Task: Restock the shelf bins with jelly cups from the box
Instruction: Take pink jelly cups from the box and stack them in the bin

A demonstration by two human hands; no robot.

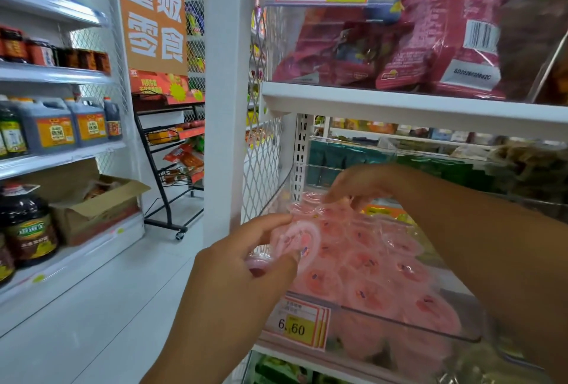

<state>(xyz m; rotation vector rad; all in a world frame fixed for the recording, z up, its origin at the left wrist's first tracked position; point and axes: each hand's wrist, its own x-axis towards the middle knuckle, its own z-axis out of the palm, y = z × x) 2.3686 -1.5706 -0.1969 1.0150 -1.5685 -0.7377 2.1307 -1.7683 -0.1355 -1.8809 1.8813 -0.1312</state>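
At bin (461, 337) edge, left hand (246, 260) pinches cups (296, 240), right hand (361, 182) grip unclear; heaped pile (368, 263) may spill over front.

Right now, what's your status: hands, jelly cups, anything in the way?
Left hand grips jelly cups at edge of clear bin. Right hand inside, on back cups, grip blurred. Way clear.

A pale, glossy floor (107, 306) runs between white shelves (55, 74) of dark bottles (46, 130) on the left and a white post (226, 76) with mesh (261, 174) on the right, an orange sign (153, 11) and a black wheeled rack (167, 168) beyond.
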